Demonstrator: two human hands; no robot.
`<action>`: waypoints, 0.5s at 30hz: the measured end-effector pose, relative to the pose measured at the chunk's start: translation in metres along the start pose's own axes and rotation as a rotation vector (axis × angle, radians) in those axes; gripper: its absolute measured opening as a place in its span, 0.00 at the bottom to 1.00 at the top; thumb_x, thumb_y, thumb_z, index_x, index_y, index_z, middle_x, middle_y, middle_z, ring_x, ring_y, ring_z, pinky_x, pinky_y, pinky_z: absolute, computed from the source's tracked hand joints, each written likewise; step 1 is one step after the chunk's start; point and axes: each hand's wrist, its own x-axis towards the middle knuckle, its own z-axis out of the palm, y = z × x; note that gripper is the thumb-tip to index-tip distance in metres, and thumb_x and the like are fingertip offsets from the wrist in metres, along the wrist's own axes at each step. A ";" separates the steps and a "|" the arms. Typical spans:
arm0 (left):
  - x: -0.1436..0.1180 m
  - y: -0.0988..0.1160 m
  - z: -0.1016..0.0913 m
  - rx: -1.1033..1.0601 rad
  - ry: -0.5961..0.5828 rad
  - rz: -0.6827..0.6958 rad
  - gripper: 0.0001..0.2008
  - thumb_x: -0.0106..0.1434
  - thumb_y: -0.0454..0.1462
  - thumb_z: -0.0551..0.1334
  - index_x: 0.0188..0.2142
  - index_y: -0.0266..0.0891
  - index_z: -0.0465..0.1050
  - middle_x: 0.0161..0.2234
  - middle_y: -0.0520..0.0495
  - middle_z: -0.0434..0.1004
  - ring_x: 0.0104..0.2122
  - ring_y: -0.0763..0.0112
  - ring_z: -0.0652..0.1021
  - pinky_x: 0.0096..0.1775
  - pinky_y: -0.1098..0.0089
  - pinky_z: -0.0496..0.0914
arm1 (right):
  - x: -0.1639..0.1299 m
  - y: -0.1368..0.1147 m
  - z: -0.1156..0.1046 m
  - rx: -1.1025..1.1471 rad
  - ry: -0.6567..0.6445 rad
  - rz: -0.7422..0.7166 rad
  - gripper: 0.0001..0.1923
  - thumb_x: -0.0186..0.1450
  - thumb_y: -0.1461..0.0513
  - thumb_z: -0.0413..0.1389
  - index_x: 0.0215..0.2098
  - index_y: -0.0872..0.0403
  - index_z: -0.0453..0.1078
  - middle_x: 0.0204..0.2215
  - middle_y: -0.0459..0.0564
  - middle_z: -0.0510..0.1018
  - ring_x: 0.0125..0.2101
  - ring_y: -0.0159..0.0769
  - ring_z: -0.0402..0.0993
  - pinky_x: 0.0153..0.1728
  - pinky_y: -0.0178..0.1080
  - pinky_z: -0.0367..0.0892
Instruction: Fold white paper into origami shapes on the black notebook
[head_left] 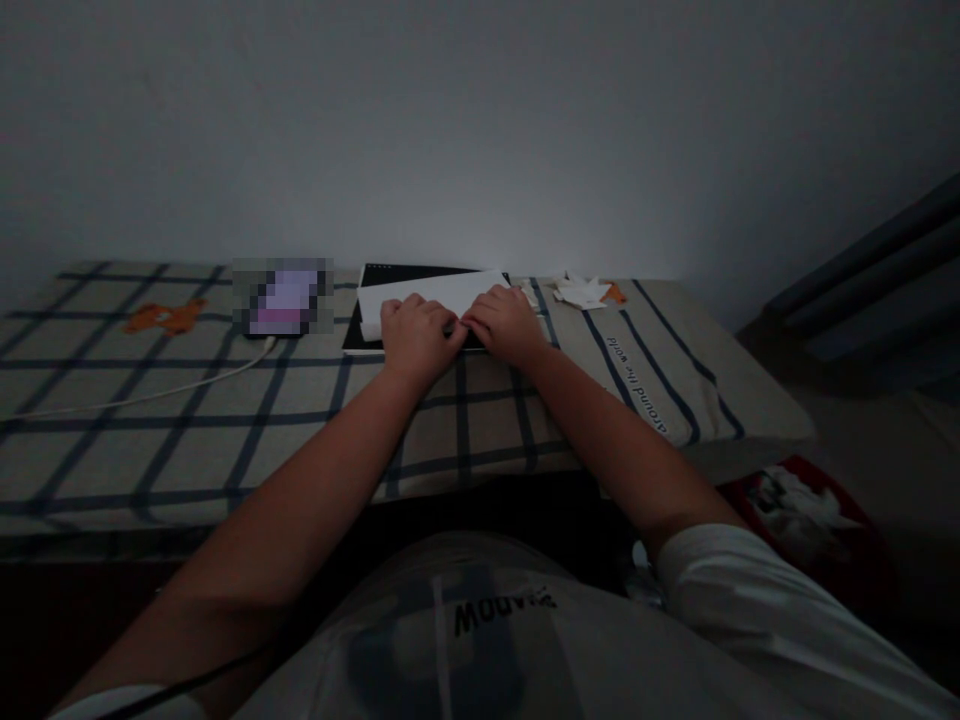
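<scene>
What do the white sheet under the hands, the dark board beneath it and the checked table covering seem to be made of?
White sheet: likely paper, matte, thin, lying flat with straight edges under the left hand and right hand.
Dark board: black, flat and stiff-looking, perhaps plastic or card; unclear.
Checked covering: woven cloth, matte, draping over the edge.

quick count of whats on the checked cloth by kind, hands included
hands: 2, left hand and right hand, both pressing on the white paper
white paper: 1
black board under it: 1
phone: 1
white cable: 1
folded paper scraps: 1 small pile
total: 7
</scene>
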 end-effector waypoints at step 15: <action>0.007 -0.013 -0.009 0.046 0.040 -0.152 0.20 0.74 0.41 0.58 0.45 0.42 0.92 0.48 0.34 0.93 0.55 0.40 0.83 0.58 0.41 0.68 | 0.001 0.009 0.003 0.060 0.027 0.111 0.18 0.85 0.59 0.54 0.52 0.55 0.86 0.52 0.62 0.88 0.56 0.56 0.72 0.55 0.52 0.59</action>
